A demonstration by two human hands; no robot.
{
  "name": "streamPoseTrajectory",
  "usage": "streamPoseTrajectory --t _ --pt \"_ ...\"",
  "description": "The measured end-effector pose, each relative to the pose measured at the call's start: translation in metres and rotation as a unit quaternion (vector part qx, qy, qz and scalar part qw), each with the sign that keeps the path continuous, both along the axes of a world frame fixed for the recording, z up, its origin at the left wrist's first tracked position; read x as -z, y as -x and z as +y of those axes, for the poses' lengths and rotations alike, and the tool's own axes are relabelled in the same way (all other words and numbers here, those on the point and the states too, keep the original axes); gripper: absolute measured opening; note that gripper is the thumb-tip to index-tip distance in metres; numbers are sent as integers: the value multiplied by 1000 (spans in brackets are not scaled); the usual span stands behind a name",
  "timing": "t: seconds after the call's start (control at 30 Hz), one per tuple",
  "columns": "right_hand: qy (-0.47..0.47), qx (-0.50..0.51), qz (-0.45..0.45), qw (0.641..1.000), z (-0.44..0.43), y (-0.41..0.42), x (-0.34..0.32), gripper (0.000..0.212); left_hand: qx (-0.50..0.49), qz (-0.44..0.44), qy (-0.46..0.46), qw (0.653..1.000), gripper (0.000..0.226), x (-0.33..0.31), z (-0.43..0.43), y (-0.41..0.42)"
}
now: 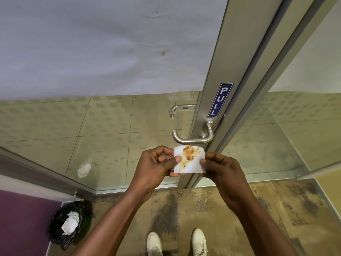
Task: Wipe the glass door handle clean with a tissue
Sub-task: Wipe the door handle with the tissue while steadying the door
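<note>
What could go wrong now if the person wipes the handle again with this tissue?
The tissue, held by the left hand and right hand, has an orange-brown stain facing up; wiping with that side would probably smear dirt back onto the handle. It might also miss the bin when thrown away.

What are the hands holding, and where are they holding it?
A stained tissue, held up flat. The left hand pinches its left edge and the right hand pinches its right edge, just below the door handle.
</note>
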State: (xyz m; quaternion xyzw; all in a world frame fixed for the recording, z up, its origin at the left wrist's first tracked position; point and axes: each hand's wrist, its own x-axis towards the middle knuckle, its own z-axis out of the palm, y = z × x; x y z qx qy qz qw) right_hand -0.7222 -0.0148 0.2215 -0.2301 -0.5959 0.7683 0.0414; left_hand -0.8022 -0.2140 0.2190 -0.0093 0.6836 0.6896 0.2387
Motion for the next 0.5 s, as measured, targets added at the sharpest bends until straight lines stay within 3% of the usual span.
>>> streamPoseTrajectory --t 0.13,0.27,0.5 --pt "-86 -38 70 993 13 -4 -2 24 51 62 -27 996 16 -8 -10 4" --pt "-100 -54 111 987 16 -6 1 31 84 110 -3 990 39 -10 -15 4" --pt "-77 -26 108 991 13 -8 14 33 52 80 -28 995 13 -5 -15 -2"
